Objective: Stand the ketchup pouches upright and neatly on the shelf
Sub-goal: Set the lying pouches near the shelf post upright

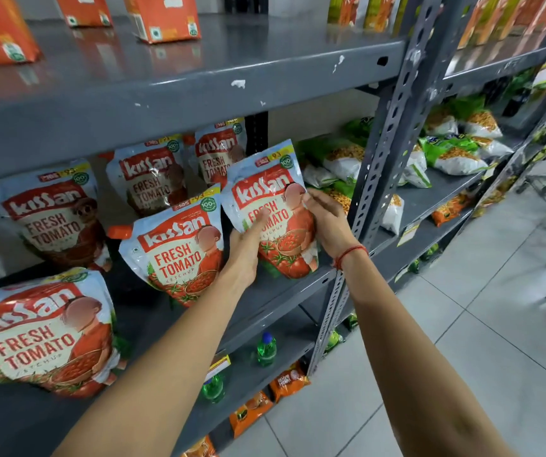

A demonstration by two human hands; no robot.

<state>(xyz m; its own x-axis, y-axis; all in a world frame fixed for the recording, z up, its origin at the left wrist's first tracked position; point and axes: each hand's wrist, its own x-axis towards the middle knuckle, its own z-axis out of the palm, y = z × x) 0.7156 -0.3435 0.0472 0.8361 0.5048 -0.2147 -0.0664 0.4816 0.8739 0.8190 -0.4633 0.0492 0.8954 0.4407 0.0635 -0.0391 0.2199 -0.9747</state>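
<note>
on the middle grey metal shelf (281,291), seen from the head camera, both hands are on one ketchup pouch (270,206) at the right end of the front row. this pouch stands nearly upright, tipped a little to the left, with its base at the shelf's front edge beside the perforated upright post (377,179). the left hand (245,252) lies against the pouch's lower left front, fingers pressed together and stretched upward so a fingertip reaches the printed lettering. the right hand (326,219) cups the pouch's right edge, thumb and fingers curled in a loose grasp around the side; a red thread (350,253) circles that wrist.

just left of the held pouch a second front pouch (179,249) stands upright, almost touching it, with its orange cap (119,231) sticking out to the left. farther left, nearest the camera, a large pouch (41,334) leans at the shelf edge. behind these, three more pouches (153,179) stand in the shadow toward the back of the shelf.

orange cartons (163,18) sit on the shelf above. green and white snack bags (341,159) lie piled to the right, on both sides of the post. green bottles (266,349) and orange packets (288,380) occupy the lower shelves, and pale floor tiles (462,324) stretch out to the right.
</note>
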